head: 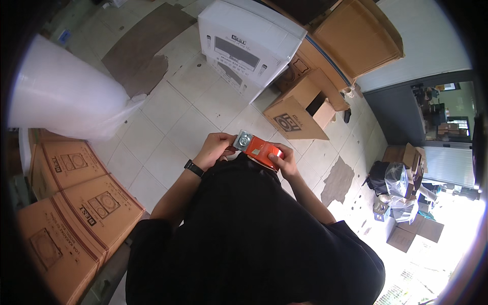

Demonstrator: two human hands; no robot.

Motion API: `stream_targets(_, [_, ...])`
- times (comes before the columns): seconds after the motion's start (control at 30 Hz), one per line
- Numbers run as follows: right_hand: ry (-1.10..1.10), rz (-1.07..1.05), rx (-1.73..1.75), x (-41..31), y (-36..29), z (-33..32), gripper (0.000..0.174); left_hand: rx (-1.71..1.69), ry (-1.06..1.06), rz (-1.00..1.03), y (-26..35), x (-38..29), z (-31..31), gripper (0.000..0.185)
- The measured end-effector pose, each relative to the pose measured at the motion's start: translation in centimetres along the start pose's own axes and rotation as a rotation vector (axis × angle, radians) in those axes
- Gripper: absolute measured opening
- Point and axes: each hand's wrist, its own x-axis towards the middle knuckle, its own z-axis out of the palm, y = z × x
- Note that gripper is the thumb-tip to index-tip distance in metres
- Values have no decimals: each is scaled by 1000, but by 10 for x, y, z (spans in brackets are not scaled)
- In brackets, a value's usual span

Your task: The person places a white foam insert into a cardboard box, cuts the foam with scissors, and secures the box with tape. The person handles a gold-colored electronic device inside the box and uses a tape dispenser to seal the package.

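Close to my body, my right hand grips a red-orange tape dispenser with a metal head. At the dispenser's metal end is my left hand, its fingers bent and touching or nearly touching it; whether they pinch the tape's end I cannot tell. A black band circles my left wrist. Beyond my hands stands a white printed carton. To its right, an open brown cardboard box rests on the tiled floor with its flaps spread.
A large roll of translucent wrap stands at the left, above stacked brown speaker cartons. Flattened cardboard lies on the floor. Another large open carton is at the upper right. Plastic bags and boxes are piled at the far right.
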Motion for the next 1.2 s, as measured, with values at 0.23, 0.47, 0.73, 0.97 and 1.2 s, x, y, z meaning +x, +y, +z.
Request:
stream_targets(0.23, [-70, -14, -18, -73, 32, 23, 45, 78, 157, 282, -72, -71, 21, 22])
stream_targets(0.47, [-288, -20, -404, -168, 61, 50, 67, 192, 197, 291, -151, -162, 43, 16])
stream_targets(0.73, [-123, -38, -293, -268, 121, 99, 73, 719, 75, 506, -188, -218, 67, 17])
stream_targets(0.97, [-21, 7, -362, -293, 120, 110, 74, 786, 62, 419, -193, -233, 64, 15])
stream_targets(1.2, [41, -128, -434, -302, 113, 110, 80, 816, 106, 480, -211, -234, 64, 22])
